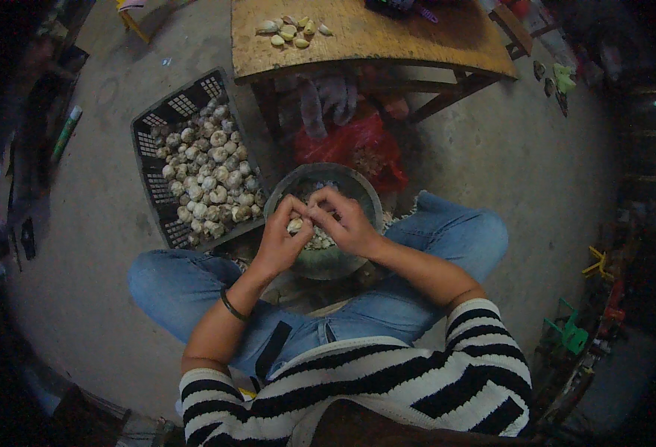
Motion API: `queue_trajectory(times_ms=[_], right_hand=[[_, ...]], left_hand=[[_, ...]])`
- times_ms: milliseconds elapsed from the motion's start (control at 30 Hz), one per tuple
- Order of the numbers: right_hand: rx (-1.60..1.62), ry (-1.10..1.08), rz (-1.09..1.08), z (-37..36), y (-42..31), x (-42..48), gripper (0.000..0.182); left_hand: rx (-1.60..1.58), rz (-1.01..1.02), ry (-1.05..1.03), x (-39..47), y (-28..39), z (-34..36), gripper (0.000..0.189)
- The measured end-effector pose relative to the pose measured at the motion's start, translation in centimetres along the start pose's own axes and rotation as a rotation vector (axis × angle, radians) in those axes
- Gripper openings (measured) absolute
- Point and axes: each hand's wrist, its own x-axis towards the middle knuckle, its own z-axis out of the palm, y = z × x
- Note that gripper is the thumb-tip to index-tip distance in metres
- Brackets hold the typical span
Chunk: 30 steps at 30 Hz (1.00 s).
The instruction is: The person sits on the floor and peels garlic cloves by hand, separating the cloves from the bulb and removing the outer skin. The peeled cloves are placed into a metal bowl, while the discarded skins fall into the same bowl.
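Observation:
My left hand (286,234) holds a pale garlic piece (294,226) between thumb and fingers, over a round basin (328,269). My right hand (346,220) meets it, fingertips pinched together at the garlic; what they pinch is too small to make out. Inside the basin, partly hidden by my hands, lie pale garlic pieces (319,240). Left of the basin, a black plastic crate (152,184) holds many whole garlic bulbs (211,167). Several loose cloves (288,31) lie on the wooden table ahead.
The wooden table (372,39) stands beyond the basin, with a red plastic bag (361,145) on the floor beneath it. A green tube-shaped object (65,134) lies at the far left. Green and yellow plastic items (571,335) are at the right.

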Motion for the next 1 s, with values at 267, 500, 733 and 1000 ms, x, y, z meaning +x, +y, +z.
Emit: queue_trajectory(times_ms=[267, 500, 733, 1000], right_hand=[[-0.063, -0.003, -0.105, -0.1, 0.0, 0.2, 0.011], [-0.112, -0.022, -0.152, -0.1, 0.1, 0.2, 0.011], [-0.088, -0.096, -0.085, 0.2, 0.2, -0.2, 0.014], [0.466, -0.121, 0.252, -0.7, 1.4, 0.6, 0.017]], left_hand=[[-0.103, -0.102, -0.072, 0.1, 1.2, -0.7, 0.014], [-0.139, 0.013, -0.021, 0.0, -0.7, 0.0, 0.015], [-0.243, -0.080, -0.002, -0.6, -2.5, 0.4, 0.013], [-0.633, -0.312, -0.178, -0.4, -1.8, -0.5, 0.027]])
